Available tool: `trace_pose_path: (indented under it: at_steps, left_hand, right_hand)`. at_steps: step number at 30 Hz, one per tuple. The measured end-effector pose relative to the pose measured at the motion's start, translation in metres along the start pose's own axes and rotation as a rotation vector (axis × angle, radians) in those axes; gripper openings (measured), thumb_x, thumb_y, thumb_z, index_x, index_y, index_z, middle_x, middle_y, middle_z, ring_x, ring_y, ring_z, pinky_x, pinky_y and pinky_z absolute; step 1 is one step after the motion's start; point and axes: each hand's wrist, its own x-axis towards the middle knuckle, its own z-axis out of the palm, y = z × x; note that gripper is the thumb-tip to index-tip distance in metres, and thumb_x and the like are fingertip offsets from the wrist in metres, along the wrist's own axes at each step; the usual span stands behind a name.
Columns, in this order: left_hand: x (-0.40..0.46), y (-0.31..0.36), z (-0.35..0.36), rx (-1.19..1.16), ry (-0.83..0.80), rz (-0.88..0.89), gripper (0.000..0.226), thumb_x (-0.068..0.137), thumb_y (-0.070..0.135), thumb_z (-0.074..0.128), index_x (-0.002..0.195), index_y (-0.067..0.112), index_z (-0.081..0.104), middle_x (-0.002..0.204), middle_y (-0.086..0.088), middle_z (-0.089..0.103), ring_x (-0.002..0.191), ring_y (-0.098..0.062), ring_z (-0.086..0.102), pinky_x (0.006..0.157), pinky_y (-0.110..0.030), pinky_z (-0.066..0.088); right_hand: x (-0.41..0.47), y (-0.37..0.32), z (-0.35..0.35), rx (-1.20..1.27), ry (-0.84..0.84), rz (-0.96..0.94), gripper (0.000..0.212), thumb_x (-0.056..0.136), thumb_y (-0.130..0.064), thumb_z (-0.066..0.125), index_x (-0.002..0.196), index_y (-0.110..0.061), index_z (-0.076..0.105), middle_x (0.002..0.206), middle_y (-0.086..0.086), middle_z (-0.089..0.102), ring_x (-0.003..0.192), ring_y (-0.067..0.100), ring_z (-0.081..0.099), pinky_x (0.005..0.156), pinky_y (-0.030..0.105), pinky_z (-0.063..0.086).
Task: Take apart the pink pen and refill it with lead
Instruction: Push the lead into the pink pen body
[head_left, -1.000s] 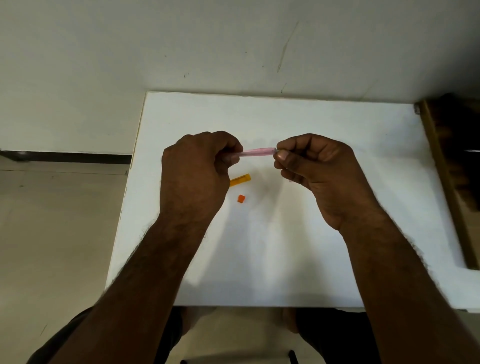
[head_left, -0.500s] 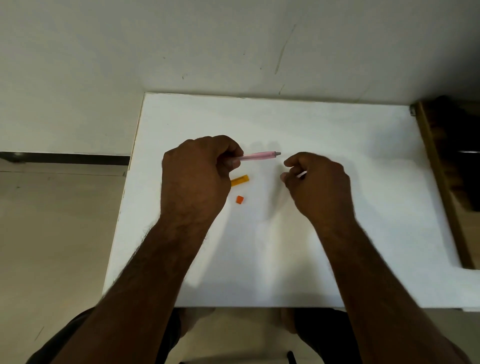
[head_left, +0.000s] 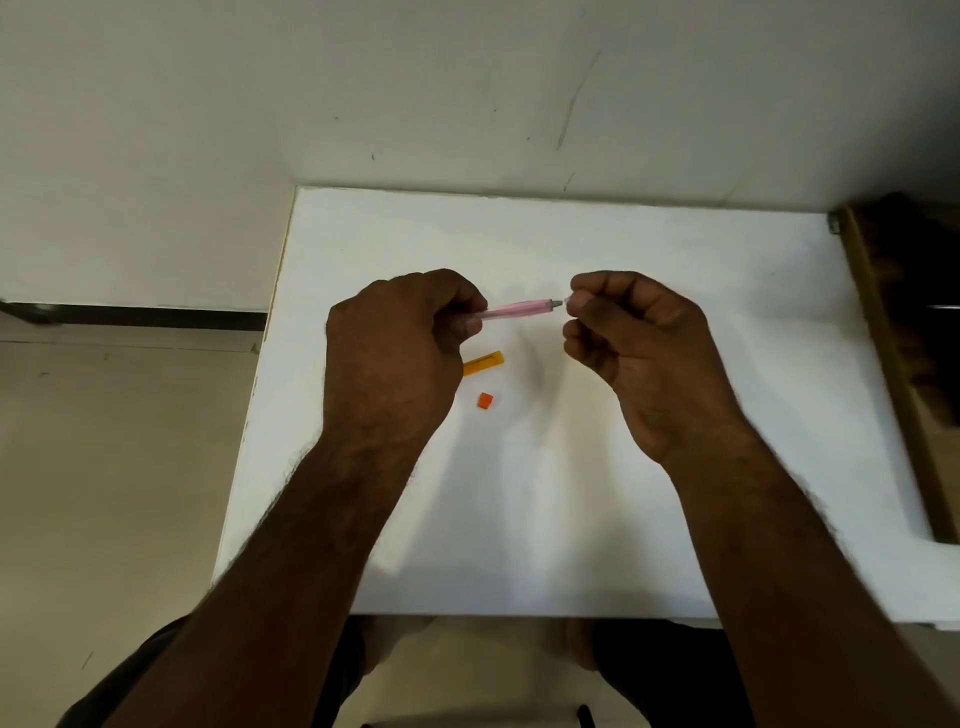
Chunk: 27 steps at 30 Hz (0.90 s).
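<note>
The right hand, half a second ago low beside the pen, is back at its grey tip, fingers pinching there; what they hold is too small to tell. Probably lead feeding. The left hand grips the barrel above bench centre. Count: one pen, one yellow tube, one orange cap.

The white worktop lies bare across its near half and its whole right side, so a hand could pass freely there. Two small things lie on it under and just right of the left hand: a yellow case and, just nearer, an orange cap, apart from each other. The wall closes off the far edge. A brown wooden frame borders the right edge.
</note>
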Motion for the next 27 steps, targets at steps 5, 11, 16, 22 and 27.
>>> trace_pose_path:
  at_steps: [5, 11, 16, 22, 27]
  left_hand:
    - [0.0006, 0.0012, 0.0011, 0.0, 0.016, 0.003, 0.01, 0.09, 0.02, 0.067, 0.095, 0.024, 0.074, 0.09, 0.009, 0.075, 0.088, -0.017, 0.067, 0.084, -0.039, 0.052]
    - [0.0009, -0.0002, 0.0013, 0.004, 0.008, -0.001, 0.01, 0.091, 0.02, 0.066, 0.095, 0.024, 0.074, 0.09, 0.008, 0.075, 0.089, -0.018, 0.066, 0.084, -0.039, 0.052]
    - [0.0015, -0.0007, 0.0015, 0.002, 0.011, -0.005, 0.01, 0.09, 0.02, 0.067, 0.094, 0.024, 0.074, 0.089, 0.008, 0.075, 0.088, -0.017, 0.066, 0.084, -0.039, 0.052]
    - [0.0023, -0.0028, 0.0016, 0.012, 0.011, -0.009, 0.01, 0.09, 0.021, 0.066, 0.095, 0.024, 0.075, 0.091, 0.007, 0.075, 0.09, -0.019, 0.067, 0.086, -0.04, 0.052]
    - [0.002, -0.0028, 0.0016, 0.021, 0.008, -0.007, 0.01, 0.091, 0.021, 0.066, 0.095, 0.024, 0.075, 0.091, 0.007, 0.075, 0.09, -0.019, 0.067, 0.086, -0.04, 0.052]
  right_hand:
    - [-0.0023, -0.0053, -0.0015, 0.048, -0.008, -0.004, 0.012, 0.091, -0.003, 0.072, 0.098, -0.011, 0.077, 0.09, 0.007, 0.076, 0.075, 0.019, 0.071, 0.073, 0.025, 0.057]
    - [-0.0031, -0.0058, 0.0002, 0.018, -0.018, -0.011, 0.013, 0.09, -0.003, 0.073, 0.097, -0.012, 0.078, 0.089, 0.007, 0.077, 0.076, 0.02, 0.072, 0.072, 0.025, 0.057]
    - [-0.0026, -0.0043, 0.0007, -0.03, -0.023, -0.035, 0.013, 0.091, -0.003, 0.072, 0.098, -0.012, 0.078, 0.088, 0.007, 0.078, 0.076, 0.019, 0.073, 0.072, 0.025, 0.057]
    - [-0.0011, -0.0026, 0.0016, -0.077, -0.038, -0.064, 0.014, 0.091, -0.002, 0.072, 0.097, -0.014, 0.078, 0.09, 0.011, 0.078, 0.078, 0.021, 0.073, 0.072, 0.027, 0.057]
    - [-0.0008, -0.0013, 0.0022, -0.137, -0.059, -0.111, 0.016, 0.09, 0.0, 0.072, 0.098, -0.013, 0.077, 0.09, 0.009, 0.079, 0.078, 0.02, 0.073, 0.071, 0.027, 0.057]
